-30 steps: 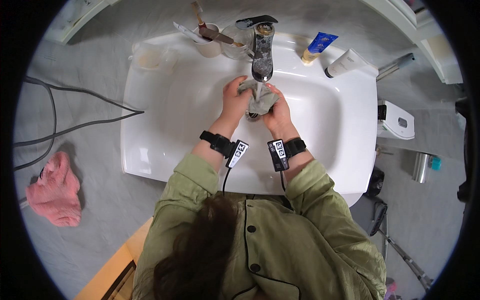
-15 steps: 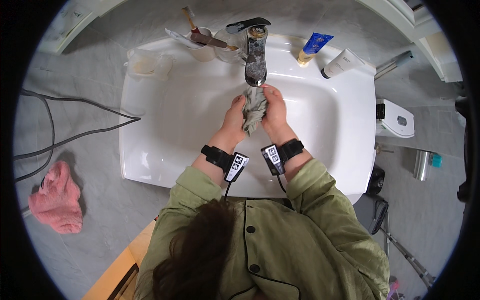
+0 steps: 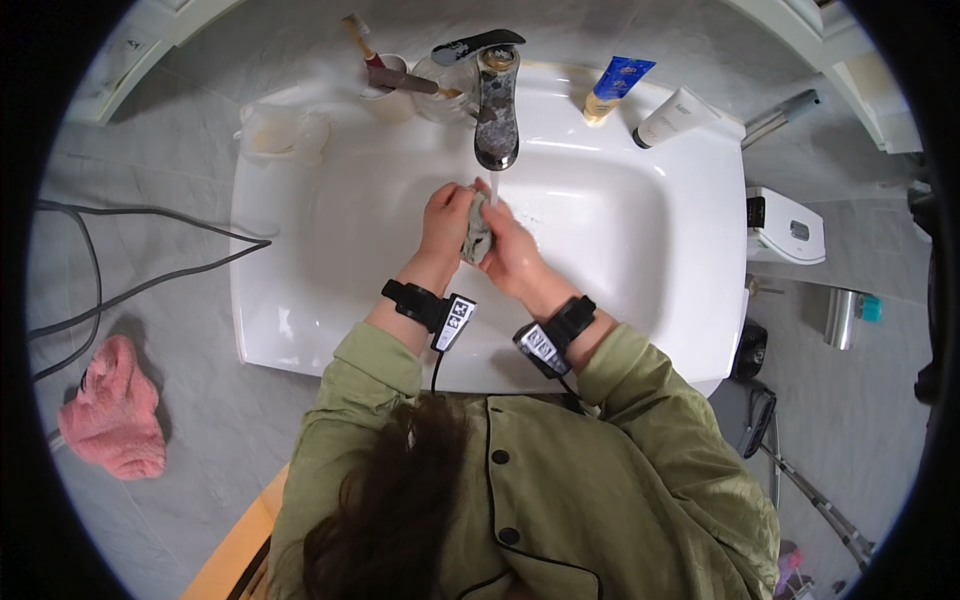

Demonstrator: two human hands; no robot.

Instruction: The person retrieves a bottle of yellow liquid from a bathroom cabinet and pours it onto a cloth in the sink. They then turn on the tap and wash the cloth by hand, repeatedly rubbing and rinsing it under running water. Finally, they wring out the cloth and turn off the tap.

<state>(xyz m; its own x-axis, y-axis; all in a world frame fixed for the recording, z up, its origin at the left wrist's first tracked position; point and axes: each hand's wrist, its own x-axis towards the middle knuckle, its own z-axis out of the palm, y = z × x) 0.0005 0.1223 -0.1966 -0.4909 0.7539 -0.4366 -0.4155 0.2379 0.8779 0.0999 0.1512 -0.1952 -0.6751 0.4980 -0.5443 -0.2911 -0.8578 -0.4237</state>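
Observation:
A crumpled grey-green cloth (image 3: 477,237) is bunched between my two hands over the basin of a white sink (image 3: 290,330). My left hand (image 3: 446,222) is closed on its left side, and my right hand (image 3: 512,245) presses on it from the right. Just beyond them, the dark speckled faucet (image 3: 497,120) lets down a thin stream of water beside my right fingers. Part of the cloth is hidden by my fingers. Both wrists carry black straps with small boxes and cables.
Behind the faucet's left stand a cup (image 3: 388,100) with brushes and a clear glass (image 3: 445,90). A clear soap dish (image 3: 285,133) sits at the far left corner. On the right ledge are a blue-and-yellow tube (image 3: 617,88) and a white tube (image 3: 676,117). A pink fuzzy cloth (image 3: 113,408) hangs left.
Both hands have shifted left and slightly nearer with the cloth. It is now bunched smaller, and the water stream shows clearly beside my right hand.

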